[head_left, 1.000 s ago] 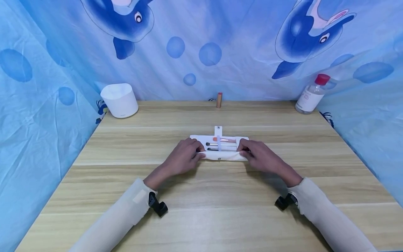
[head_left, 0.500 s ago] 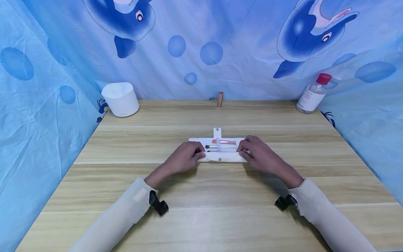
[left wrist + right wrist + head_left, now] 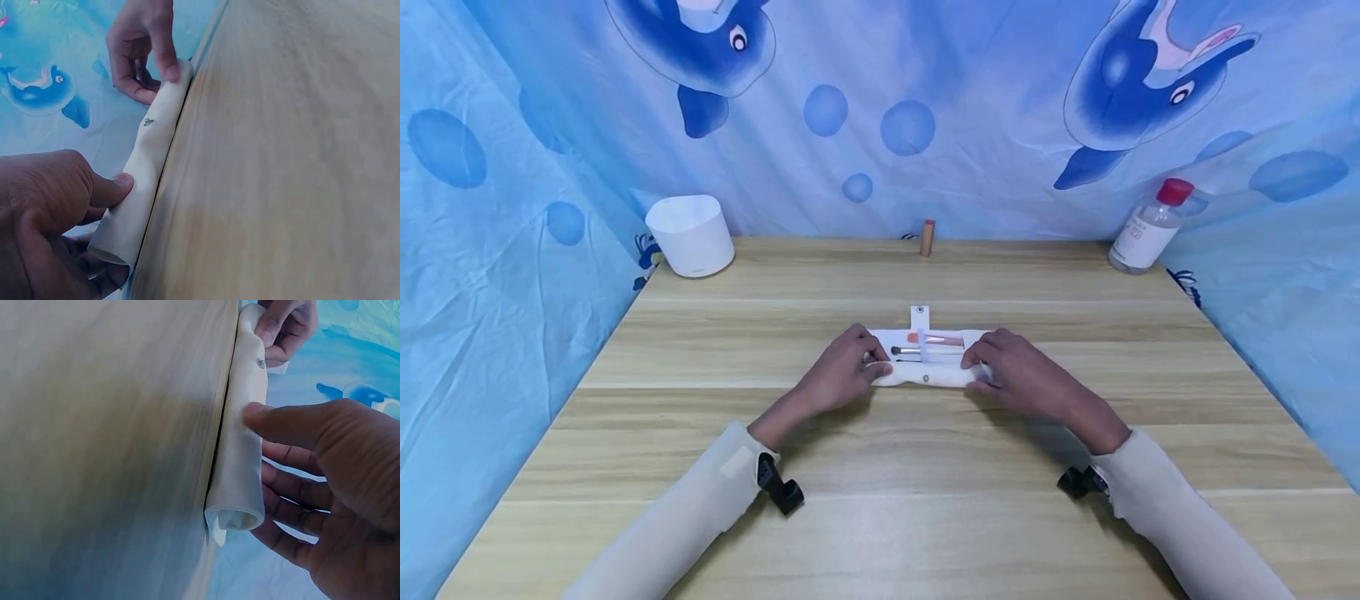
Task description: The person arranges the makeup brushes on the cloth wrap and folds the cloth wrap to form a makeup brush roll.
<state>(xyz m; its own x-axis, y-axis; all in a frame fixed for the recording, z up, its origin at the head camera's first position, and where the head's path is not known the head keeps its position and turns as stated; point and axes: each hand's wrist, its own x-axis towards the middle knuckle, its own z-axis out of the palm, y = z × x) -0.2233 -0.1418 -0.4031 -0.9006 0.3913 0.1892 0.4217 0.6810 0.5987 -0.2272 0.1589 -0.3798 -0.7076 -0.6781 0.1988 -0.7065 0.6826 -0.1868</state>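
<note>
A white makeup brush roll (image 3: 904, 377) lies on the table, its near edge rolled into a tube. Several makeup brushes (image 3: 943, 340) show on its unrolled part under a pale elastic band. Beyond them a snap tab (image 3: 919, 317) points away. My left hand (image 3: 842, 367) pinches the left end of the tube, thumb on the near side. At the right end, my right hand (image 3: 1033, 375) holds the tube between thumb and fingers. In the right wrist view the thumb presses the tube (image 3: 240, 462) and the other fingers sit behind it; its end is hollow.
A white round-cornered container (image 3: 691, 237) stands at the back left of the wooden table (image 3: 880, 500). A lipstick-like tube (image 3: 927, 238) stands at the back middle, and a clear red-capped bottle (image 3: 1144, 229) at the back right. A blue dolphin-print curtain (image 3: 1000, 100) hangs behind.
The near edge has rolled slightly further, so the nearest brush is now mostly covered. My right hand's fingers have shifted on the tube's right end; my left hand stays at its end.
</note>
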